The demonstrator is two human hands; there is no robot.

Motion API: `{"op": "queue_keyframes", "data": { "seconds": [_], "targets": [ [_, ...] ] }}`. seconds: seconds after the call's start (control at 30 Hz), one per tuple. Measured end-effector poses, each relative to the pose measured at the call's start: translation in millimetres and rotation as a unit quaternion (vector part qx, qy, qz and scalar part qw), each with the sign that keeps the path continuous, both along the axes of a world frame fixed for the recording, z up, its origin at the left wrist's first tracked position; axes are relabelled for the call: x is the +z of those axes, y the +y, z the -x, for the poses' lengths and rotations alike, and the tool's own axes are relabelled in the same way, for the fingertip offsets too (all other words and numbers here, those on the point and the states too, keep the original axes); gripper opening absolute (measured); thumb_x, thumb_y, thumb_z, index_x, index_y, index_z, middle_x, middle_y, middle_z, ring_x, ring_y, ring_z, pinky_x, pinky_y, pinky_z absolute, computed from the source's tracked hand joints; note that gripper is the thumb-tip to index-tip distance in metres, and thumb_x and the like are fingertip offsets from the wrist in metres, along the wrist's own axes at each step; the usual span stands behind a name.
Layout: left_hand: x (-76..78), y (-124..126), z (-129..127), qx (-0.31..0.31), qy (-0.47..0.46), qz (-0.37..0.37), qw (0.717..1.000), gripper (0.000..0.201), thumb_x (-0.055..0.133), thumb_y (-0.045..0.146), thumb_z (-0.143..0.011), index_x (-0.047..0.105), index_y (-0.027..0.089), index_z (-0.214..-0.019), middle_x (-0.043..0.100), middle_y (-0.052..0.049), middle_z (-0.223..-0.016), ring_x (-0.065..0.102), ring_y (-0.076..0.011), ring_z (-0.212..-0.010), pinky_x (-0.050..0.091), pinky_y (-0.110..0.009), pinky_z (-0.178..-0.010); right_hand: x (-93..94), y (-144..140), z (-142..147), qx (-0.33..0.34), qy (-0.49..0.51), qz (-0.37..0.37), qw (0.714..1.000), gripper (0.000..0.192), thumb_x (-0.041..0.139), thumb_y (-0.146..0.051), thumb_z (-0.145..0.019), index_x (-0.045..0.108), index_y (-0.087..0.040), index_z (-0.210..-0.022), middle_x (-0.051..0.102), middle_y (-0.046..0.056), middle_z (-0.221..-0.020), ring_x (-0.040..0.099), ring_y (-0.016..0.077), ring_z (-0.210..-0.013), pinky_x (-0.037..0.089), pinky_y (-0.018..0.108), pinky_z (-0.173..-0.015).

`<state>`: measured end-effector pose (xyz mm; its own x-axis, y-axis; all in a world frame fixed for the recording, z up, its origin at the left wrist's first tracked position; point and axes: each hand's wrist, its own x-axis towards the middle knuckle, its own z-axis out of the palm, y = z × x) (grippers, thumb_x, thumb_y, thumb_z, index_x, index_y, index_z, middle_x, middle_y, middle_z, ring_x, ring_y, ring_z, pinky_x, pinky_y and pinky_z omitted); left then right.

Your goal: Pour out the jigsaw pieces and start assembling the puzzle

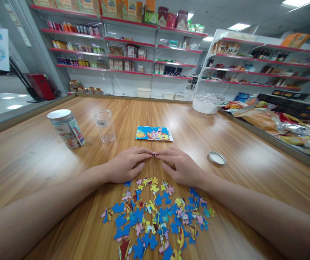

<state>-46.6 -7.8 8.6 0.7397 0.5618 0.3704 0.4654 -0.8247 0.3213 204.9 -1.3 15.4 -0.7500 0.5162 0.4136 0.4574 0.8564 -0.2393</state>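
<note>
Both hands lie flat on the glossy wooden table (35,151), left hand (126,164) and right hand (180,167) pinching one tiny piece (154,154) between meeting fingertips; jagged cardboard pieces (157,213) scatter toward the near edge.

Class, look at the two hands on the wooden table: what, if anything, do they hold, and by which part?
The left hand and right hand pinch one tiny puzzle piece between their fingertips, one at each side; its details are too small to tell.
</note>
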Motion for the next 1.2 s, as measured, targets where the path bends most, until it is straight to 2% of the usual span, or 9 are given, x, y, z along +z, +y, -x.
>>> {"op": "queue_keyframes", "data": {
  "seconds": [0.2,0.4,0.47,0.57,0.63,0.93,1.13,1.2],
  "targets": [
    [0.6,-0.9,0.1,0.001,-0.001,0.008,1.0,0.037,0.045,0.014,-0.094,0.057,0.016,-0.129,0.058,-0.011,-0.133,0.055,-0.0227,-0.123,0.047,-0.044,-0.107,-1.2,-1.6,0.5,-0.011,0.013,0.0,1.0,0.035,0.053,-0.012,-0.088,0.062,-0.016,-0.121,0.067,0.012,-0.12,0.061,0.0248,-0.111,0.051,0.047,-0.096],
    [2.6,-1.2,0.8,-0.01,0.001,0.02,1.0,0.038,0.045,0.012,-0.093,0.058,0.015,-0.128,0.059,-0.011,-0.132,0.055,-0.0227,-0.122,0.047,-0.043,-0.106,-5.7,-4.1,-0.4,-0.073,0.052,0.043,0.995,0.057,0.056,-0.016,-0.086,0.036,-0.011,-0.14,0.059,0.017,-0.12,0.06,0.0259,-0.108,0.053,0.046,-0.091],
    [2.6,-0.7,0.7,-0.014,0.001,0.02,1.0,0.038,0.045,0.012,-0.093,0.058,0.016,-0.128,0.06,-0.011,-0.131,0.055,-0.0228,-0.122,0.047,-0.044,-0.106,-4.2,-4.7,-0.3,-0.076,0.044,0.045,0.995,0.051,0.055,-0.017,-0.088,0.041,-0.012,-0.136,0.056,0.017,-0.119,0.06,0.0253,-0.104,0.054,0.045,-0.089],
    [1.9,-0.4,0.3,-0.017,-0.007,0.016,1.0,0.036,0.045,0.012,-0.093,0.059,0.016,-0.125,0.06,-0.011,-0.13,0.056,-0.0222,-0.12,0.047,-0.043,-0.105,-0.7,-5.1,0.5,-0.057,0.001,0.036,0.998,0.027,0.051,-0.017,-0.092,0.06,-0.017,-0.117,0.056,0.013,-0.115,0.061,0.0226,-0.099,0.053,0.044,-0.088],
    [1.6,-0.6,0.0,-0.018,-0.009,0.015,1.0,0.035,0.045,0.012,-0.093,0.06,0.016,-0.125,0.06,-0.011,-0.13,0.056,-0.0219,-0.119,0.048,-0.042,-0.104,1.0,-5.1,1.1,-0.05,-0.008,0.03,0.998,0.023,0.05,-0.017,-0.093,0.065,-0.018,-0.111,0.056,0.012,-0.113,0.061,0.0215,-0.097,0.053,0.043,-0.088],
    [2.0,-0.9,1.3,-0.018,-0.008,0.016,1.0,0.038,0.046,0.012,-0.092,0.058,0.017,-0.128,0.06,-0.011,-0.131,0.056,-0.0225,-0.12,0.047,-0.043,-0.105,1.3,-6.2,1.4,-0.064,-0.015,0.03,0.997,0.029,0.052,-0.017,-0.091,0.061,-0.017,-0.119,0.058,0.013,-0.112,0.06,0.0236,-0.099,0.053,0.043,-0.087],
    [1.4,-0.6,1.5,-0.022,-0.014,0.018,0.999,0.038,0.047,0.011,-0.092,0.059,0.018,-0.127,0.06,-0.011,-0.13,0.057,-0.0224,-0.119,0.048,-0.044,-0.104,-0.4,-4.3,2.1,-0.052,0.002,0.035,0.998,0.027,0.052,-0.016,-0.09,0.063,-0.018,-0.115,0.058,0.012,-0.111,0.06,0.022,-0.097,0.052,0.041,-0.086],
    [1.3,-0.7,1.5,-0.023,-0.022,0.025,0.999,0.038,0.047,0.011,-0.092,0.058,0.018,-0.128,0.06,-0.011,-0.131,0.056,-0.0225,-0.121,0.047,-0.045,-0.105,0.8,-4.2,1.9,-0.047,0.03,0.045,0.997,0.026,0.055,-0.015,-0.087,0.063,-0.016,-0.112,0.06,0.01,-0.104,0.06,0.0202,-0.091,0.052,0.037,-0.081]
  ]
}}
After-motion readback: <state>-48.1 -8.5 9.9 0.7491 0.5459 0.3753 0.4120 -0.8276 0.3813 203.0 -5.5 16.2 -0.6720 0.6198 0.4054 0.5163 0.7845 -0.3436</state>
